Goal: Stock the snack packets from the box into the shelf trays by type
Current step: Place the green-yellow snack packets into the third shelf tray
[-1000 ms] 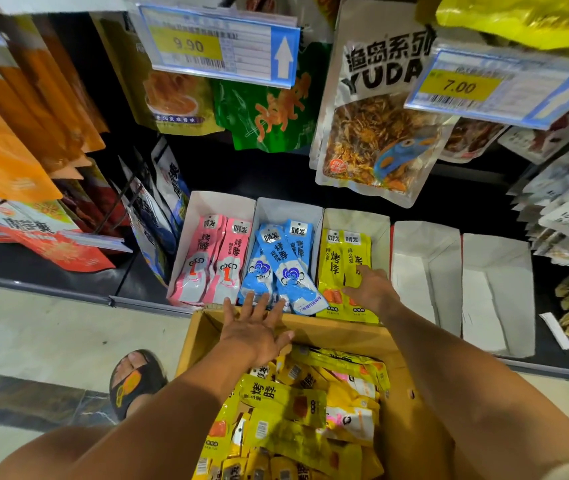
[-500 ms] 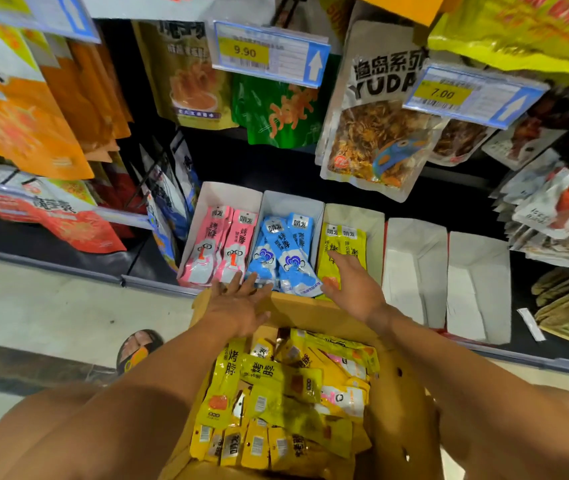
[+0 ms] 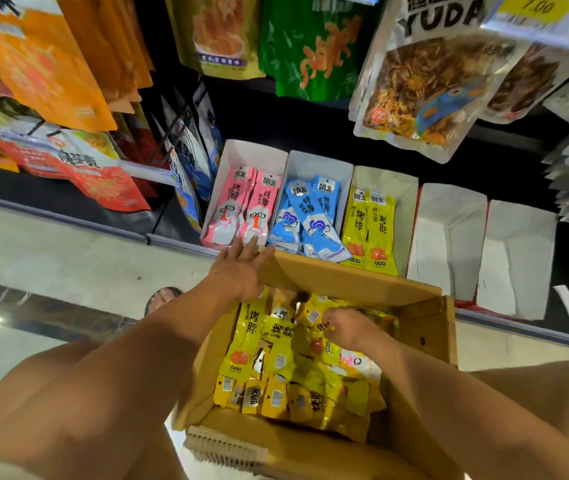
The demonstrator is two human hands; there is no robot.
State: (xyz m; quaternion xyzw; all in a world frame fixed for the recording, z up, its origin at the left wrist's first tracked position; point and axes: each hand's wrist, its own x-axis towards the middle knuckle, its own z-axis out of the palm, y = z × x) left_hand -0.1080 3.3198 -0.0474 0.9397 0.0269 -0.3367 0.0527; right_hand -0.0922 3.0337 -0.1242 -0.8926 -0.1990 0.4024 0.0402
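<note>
A cardboard box in front of me holds several yellow snack packets. My left hand rests with straight fingers on the box's far left flap. My right hand is down in the box, its fingers curled on a yellow packet. On the shelf stand white trays: one with pink packets, one with blue packets, one with yellow packets.
Two white trays to the right hold nothing. Hanging snack bags and a price tag crowd the space above the trays. More bags fill the shelf at left. My sandalled foot is on the tiled floor.
My right hand has left the yellow tray and dropped into the box onto a yellow packet. My left hand stays on the box flap. The camera has moved closer.
</note>
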